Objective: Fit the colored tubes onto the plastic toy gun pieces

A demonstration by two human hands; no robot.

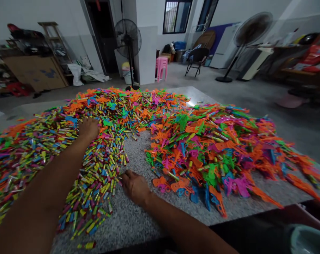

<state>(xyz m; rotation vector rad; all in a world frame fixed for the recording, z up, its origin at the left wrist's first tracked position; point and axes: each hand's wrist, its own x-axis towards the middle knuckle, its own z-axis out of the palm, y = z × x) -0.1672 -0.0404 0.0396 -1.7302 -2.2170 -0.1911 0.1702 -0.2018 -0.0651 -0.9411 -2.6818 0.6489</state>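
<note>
Only the head view to go on here, folks. Our left hand [89,129] is planted palm-down in the heap of small printed tubes [96,169], fingers mostly buried, so we can't tell if it's gripping anything. Our right hand [134,187] has its fingers curled in, fairly narrow, at the heap's inner edge, right by the tubes nearest the bare strip of speckled bench [137,151]. Whether it's pinching one, we can't say.

The tubes spread over the left half of the bench, and the heap of bright plastic pieces [197,148] sits to the right, with a few tubes mixed in. Tips, in our judgement: keep the left hand low and flat so the heap doesn't slide, and pick with the right from the loose edge instead of digging. Small round stuff like this probably rolls, so we'd go easy near the front, where a stray yellow tube [87,245] lies close to the edge. We'd also watch for the blue plastic piece [71,120] beside our left hand; odd shapes like that could snag and drag tubes along.
</note>
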